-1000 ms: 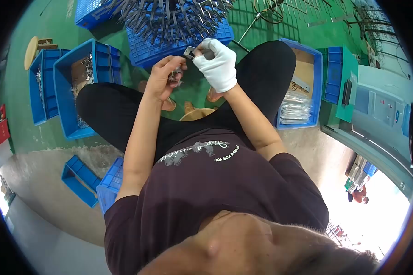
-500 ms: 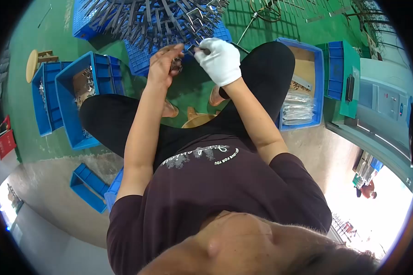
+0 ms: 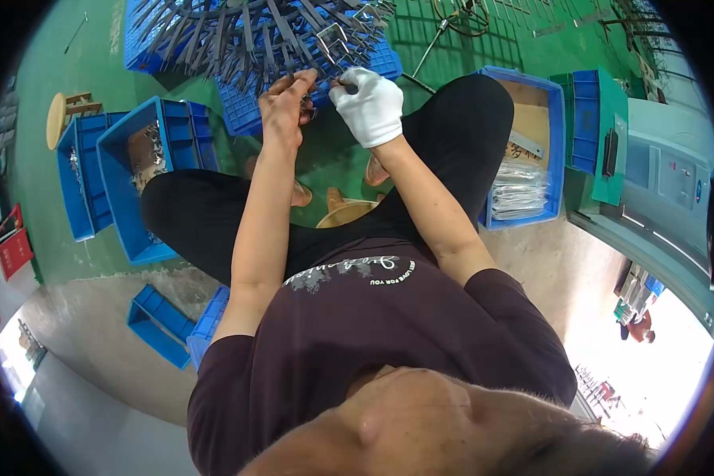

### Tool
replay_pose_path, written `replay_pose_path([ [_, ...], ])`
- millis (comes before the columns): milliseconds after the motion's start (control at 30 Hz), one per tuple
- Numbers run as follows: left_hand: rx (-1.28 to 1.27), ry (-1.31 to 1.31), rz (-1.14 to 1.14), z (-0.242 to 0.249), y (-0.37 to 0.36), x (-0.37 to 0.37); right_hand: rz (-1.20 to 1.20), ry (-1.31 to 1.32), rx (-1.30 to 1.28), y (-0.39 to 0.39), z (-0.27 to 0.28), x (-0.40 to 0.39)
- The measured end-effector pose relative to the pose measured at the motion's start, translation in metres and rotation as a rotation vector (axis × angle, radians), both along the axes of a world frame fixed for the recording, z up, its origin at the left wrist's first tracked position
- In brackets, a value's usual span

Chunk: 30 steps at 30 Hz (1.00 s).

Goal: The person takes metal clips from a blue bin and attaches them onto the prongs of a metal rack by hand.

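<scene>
My left hand (image 3: 282,111), bare, is closed with its fingers curled. Small shiny metal pieces (image 3: 308,111) show at its palm, their exact kind too small to tell. My right hand (image 3: 367,105) wears a white glove. Its thumb and fingers are bent together at the lower edge of a rack of dark metal prongs (image 3: 250,40); whatever sits between those fingertips is hidden. Bright bent metal frames (image 3: 335,44) hang on the rack just above the hands.
Blue crates (image 3: 242,111) stand beneath the rack. On the left, a blue bin (image 3: 119,166) holds small metal parts. To the right, another bin (image 3: 559,147) contains bagged pieces (image 3: 520,190) and a cardboard sheet. A wooden stool (image 3: 345,214) is under me.
Both hands have shifted slightly, the gloved right one a little left and down in view. My left forearm has swung a bit rightward. The left hand still has metal pieces in it.
</scene>
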<state>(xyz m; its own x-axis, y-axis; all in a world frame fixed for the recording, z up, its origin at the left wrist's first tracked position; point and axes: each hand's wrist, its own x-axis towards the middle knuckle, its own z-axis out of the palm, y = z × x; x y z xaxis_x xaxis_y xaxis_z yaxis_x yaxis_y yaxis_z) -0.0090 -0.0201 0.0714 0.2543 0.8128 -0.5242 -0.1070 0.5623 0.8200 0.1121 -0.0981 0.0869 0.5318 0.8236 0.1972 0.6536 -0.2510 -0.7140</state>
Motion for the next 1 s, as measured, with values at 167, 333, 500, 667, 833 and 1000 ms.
replay_pose_path([
  [167, -0.016, -0.069, 0.005, 0.004, -0.002, 0.002, 0.025, -0.063, 0.064, 0.003, -0.010, 0.001],
  [333, 0.002, -0.086, 0.032, 0.000, 0.001, 0.007, 0.030, -0.020, 0.190, 0.006, -0.011, 0.002],
  [500, 0.026, -0.092, 0.054, -0.001, 0.001, 0.003, 0.034, -0.030, 0.243, 0.007, -0.016, 0.001],
  [667, 0.052, -0.066, 0.079, -0.004, 0.002, 0.007, 0.045, -0.031, 0.262, 0.009, -0.022, 0.000],
  [833, 0.040, -0.028, 0.083, -0.006, 0.003, 0.009, 0.025, -0.004, 0.163, 0.010, -0.018, -0.001],
  [1000, 0.039, -0.017, 0.079, -0.005, 0.004, 0.009, 0.036, -0.056, 0.076, 0.010, -0.010, 0.000],
])
